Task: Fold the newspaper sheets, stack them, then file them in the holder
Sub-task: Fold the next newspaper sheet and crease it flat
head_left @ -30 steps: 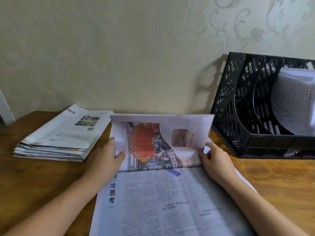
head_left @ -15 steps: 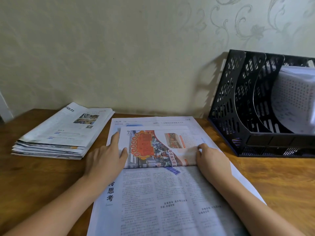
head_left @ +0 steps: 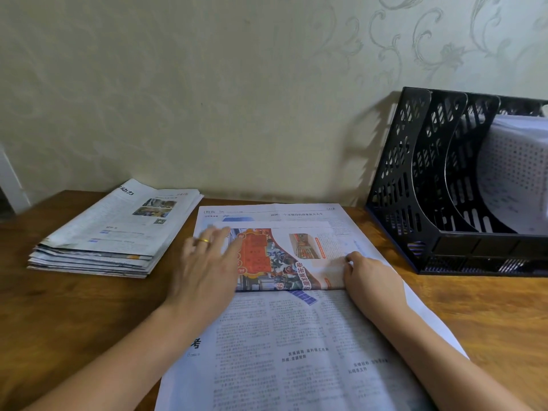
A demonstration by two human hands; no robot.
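Note:
An open newspaper sheet point(head_left: 296, 345) lies flat on the wooden table in front of me. A smaller page with a red picture point(head_left: 281, 256) lies folded back over its far half. My left hand point(head_left: 207, 268) rests flat, fingers spread, on the left edge of that page. My right hand point(head_left: 370, 280) presses with curled fingers on the page's right end at the fold line. A stack of folded newspapers point(head_left: 112, 232) sits at the left. A black mesh file holder point(head_left: 421, 185) stands at the right against the wall, with white paper point(head_left: 516, 173) in a far slot.
The wall runs close behind the table. The table's left corner point(head_left: 59, 194) lies beyond the stack. Bare wood point(head_left: 489, 315) shows to the right of the sheet, in front of the holder.
The raised page with the red picture has been laid down flat on the sheet. My left hand let go of its edge and spread flat over it; my right hand stayed at the fold.

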